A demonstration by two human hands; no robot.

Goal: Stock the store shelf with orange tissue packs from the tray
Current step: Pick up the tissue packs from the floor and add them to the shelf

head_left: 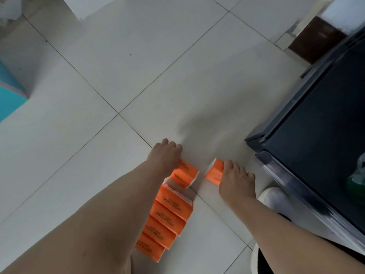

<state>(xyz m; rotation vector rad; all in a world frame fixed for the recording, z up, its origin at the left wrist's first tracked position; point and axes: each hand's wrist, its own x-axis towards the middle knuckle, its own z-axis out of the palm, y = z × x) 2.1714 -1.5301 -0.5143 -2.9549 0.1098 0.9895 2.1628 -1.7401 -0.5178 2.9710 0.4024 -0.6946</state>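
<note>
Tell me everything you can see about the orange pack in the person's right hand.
The orange pack is a small block in what looks like glossy plastic wrap, orange on its broad faces, white at its upper-left end. Its print is too blurred to read. The right hand grips its right side, fingers curled over the edge. It sits slanted over the white floor tiles, a gap apart from a neighbouring orange pack.

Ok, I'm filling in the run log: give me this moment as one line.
left hand: grips one orange pack | right hand: grips another orange pack | four more packs: in row beside left forearm
</note>
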